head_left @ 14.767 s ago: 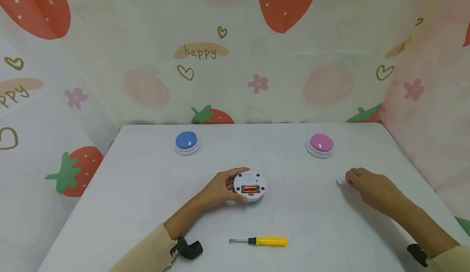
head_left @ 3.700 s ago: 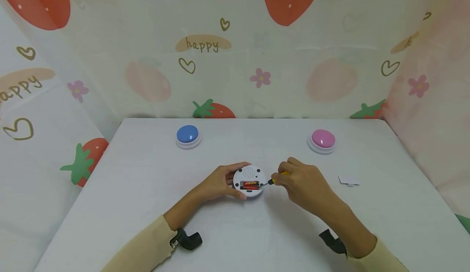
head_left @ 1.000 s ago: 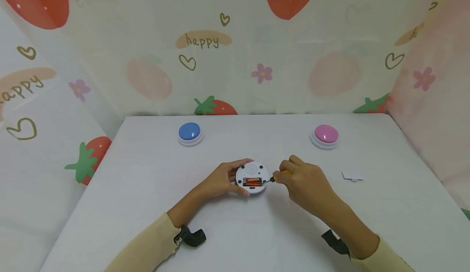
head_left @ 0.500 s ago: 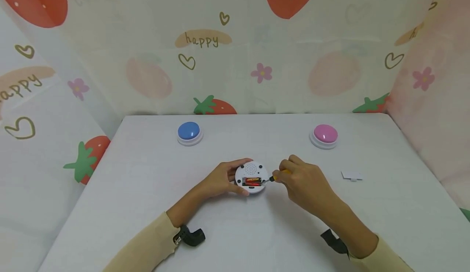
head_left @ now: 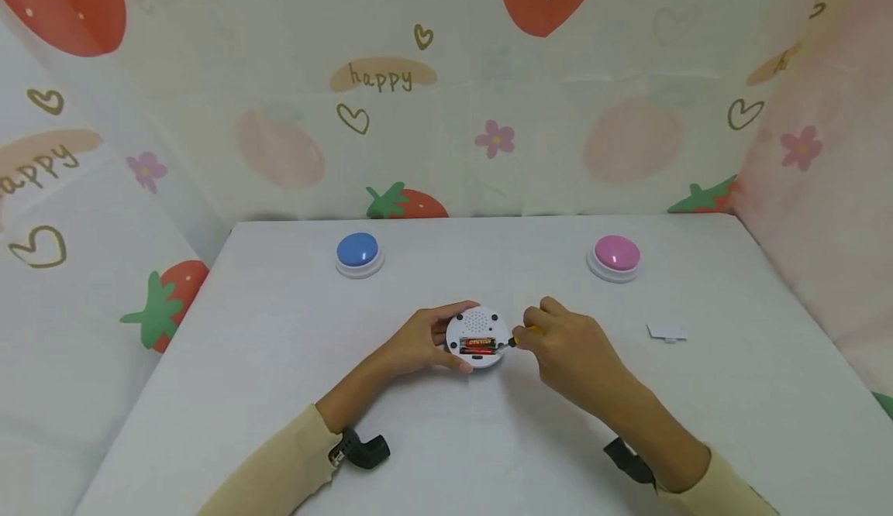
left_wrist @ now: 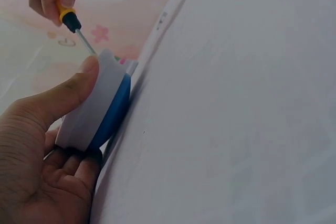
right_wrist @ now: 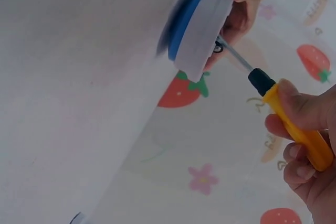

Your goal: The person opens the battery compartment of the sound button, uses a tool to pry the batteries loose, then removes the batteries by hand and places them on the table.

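Upside down on the table lies a push button with a white base and, in the wrist views, a blue dome. Its battery compartment is uncovered and shows red-and-black batteries. My left hand grips the base from the left, thumb at the near edge and fingers round the far side. My right hand holds a screwdriver with a yellow handle and black collar. Its metal shaft slants down to the right end of the compartment; the exact tip contact is too small to tell.
A white battery cover lies on the table to the right of my right hand. Towards the back edge stand a blue push button on the left and a pink push button on the right. Strawberry-printed cloth surrounds the white table.
Since the oldest frame, my right hand has put the cover down and taken the screwdriver from the table to the compartment. During the last second the right hand has shifted only slightly.
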Available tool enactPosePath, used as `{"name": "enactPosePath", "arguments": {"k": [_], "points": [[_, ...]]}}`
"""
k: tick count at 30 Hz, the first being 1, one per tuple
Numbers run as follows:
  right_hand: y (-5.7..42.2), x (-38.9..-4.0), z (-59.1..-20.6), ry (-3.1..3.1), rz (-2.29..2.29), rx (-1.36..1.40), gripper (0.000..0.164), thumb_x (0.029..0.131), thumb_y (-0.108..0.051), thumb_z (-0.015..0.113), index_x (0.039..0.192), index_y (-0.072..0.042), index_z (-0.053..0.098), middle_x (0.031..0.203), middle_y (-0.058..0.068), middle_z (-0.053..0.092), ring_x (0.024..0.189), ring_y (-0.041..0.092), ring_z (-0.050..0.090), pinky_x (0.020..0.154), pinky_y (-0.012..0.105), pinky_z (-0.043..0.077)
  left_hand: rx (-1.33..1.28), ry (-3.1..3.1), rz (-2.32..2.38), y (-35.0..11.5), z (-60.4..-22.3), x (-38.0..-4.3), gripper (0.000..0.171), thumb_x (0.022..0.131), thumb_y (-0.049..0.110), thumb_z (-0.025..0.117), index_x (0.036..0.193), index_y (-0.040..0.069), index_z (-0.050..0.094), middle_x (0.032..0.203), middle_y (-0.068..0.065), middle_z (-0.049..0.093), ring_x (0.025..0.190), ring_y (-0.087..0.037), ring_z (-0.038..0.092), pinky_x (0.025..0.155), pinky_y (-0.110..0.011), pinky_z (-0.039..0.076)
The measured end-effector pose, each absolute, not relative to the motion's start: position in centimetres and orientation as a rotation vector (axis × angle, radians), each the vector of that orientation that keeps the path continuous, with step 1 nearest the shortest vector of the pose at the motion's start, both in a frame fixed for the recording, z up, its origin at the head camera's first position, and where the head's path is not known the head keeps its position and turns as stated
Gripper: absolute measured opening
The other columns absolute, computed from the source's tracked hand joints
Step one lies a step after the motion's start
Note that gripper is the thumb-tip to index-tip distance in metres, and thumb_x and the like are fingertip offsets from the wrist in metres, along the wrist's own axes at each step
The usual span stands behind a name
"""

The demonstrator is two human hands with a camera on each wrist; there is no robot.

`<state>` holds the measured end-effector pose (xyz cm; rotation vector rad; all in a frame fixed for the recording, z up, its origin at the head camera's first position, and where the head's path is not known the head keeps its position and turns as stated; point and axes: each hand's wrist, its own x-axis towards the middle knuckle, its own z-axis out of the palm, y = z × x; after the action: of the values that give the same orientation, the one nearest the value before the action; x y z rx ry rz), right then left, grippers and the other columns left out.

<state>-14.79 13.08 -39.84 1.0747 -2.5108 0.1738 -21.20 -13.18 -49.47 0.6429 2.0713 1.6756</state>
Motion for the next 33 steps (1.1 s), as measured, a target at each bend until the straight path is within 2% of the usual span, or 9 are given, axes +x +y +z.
{"name": "enactPosePath", "arguments": {"k": [13,21,33], "points": [[11.8,-15.2,-38.8,-2.477,-0.026,1.173,0.018,0.076,-0.006,0.089,0.091,-0.007,0.081,0.083,0.003,0.065,0.073,0.017,0.047,0.055,0.019,0.048,0.645,2.065,1.688,-13.3,-49.7,-21.2,0.096,0.069,0.002,0.093,0.153,0.012,0.046,0.149,-0.01,0.052,0.131,-0.024,0.056,0.103,-0.028,0.049],[12.7,-15.6,-39.8,-2.499,0.201,1.085,0.019,0.074,-0.002,0.089,0.088,-0.011,0.081,0.082,0.0,0.066,0.072,0.015,0.049,0.052,0.016,0.046,0.609,2.08,1.678,-13.3,-49.5,-21.1,0.095,0.069,0.003,0.094,0.151,0.018,0.049,0.148,-0.005,0.053,0.131,-0.022,0.056,0.102,-0.027,0.05],[13.9,-15.9,-40.9,-2.518,0.463,0.983,0.021,0.073,0.002,0.088,0.089,-0.009,0.081,0.082,0.001,0.07,0.076,0.015,0.055,0.059,0.021,0.052,0.611,2.082,1.677,-13.3,-49.2,-21.0,0.095,0.068,0.002,0.094,0.151,0.016,0.049,0.151,-0.003,0.051,0.135,-0.021,0.052,0.105,-0.027,0.048]]}}
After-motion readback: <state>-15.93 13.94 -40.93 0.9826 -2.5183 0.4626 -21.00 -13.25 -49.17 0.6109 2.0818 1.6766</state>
